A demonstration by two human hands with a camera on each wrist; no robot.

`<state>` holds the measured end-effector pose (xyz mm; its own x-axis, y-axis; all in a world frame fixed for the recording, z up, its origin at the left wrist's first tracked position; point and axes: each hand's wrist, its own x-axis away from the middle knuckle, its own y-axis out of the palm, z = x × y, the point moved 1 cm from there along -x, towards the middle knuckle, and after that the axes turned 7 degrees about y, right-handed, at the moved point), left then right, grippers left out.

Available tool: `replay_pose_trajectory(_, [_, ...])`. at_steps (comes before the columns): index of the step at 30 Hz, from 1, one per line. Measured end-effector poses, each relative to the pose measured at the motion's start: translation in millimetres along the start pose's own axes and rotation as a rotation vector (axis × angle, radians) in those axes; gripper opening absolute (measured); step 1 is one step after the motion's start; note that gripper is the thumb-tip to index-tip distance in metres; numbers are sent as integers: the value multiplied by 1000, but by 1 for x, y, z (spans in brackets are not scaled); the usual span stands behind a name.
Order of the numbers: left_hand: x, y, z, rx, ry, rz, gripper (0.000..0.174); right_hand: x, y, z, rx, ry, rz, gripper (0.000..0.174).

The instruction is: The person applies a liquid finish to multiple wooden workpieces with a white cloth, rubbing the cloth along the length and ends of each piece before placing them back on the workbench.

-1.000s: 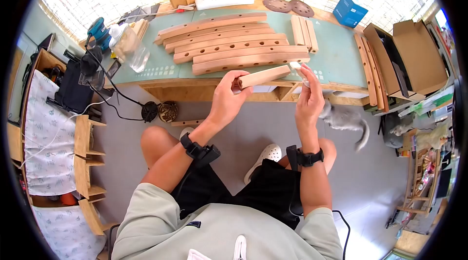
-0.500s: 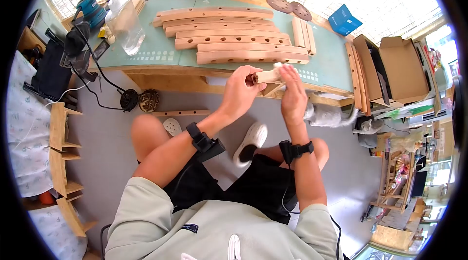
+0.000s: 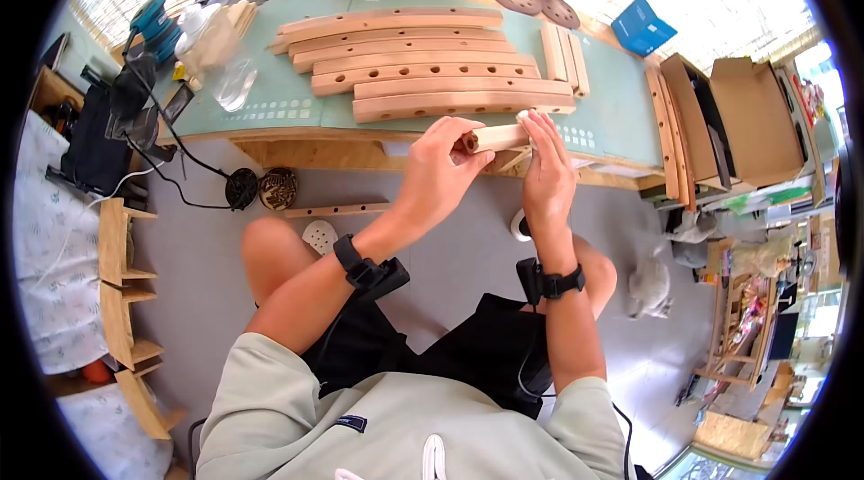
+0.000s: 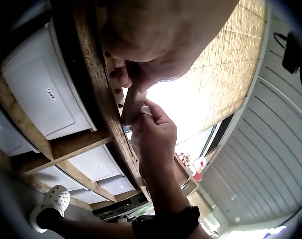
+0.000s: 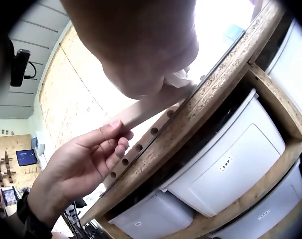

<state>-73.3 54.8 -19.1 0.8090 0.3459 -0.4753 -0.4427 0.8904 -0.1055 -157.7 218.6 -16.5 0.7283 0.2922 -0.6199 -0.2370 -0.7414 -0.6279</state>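
My left hand (image 3: 432,170) grips a short wooden block (image 3: 499,137) near one end, thumb below and fingers above. That end has a dark round hole in it. My right hand (image 3: 549,174) is at the block's other end and holds a small white cloth (image 5: 178,78) against the wood. In the left wrist view, the thumb and fingers of the right hand close round the cloth and the block end. The block is held up in front of the workbench (image 3: 261,125). Most of the cloth is hidden under the right fingers.
Several long drilled wooden bars (image 3: 414,57) lie on the green mat, with short bars (image 3: 560,57) beside them. A clear bottle (image 3: 225,75) and blue sander (image 3: 155,26) stand left. Right are a cardboard box (image 3: 756,111) and, on the floor, a grey cat (image 3: 650,287).
The right hand has come in from beyond the block's end to lie against it with the cloth. The block has shifted slightly right. The cat has moved away from the bench.
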Motion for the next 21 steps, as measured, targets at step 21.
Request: replay_pose_trajectory(21, [11,-13,-30,153,-202,-81,26,12,33,-34,-179,-421,-93,34])
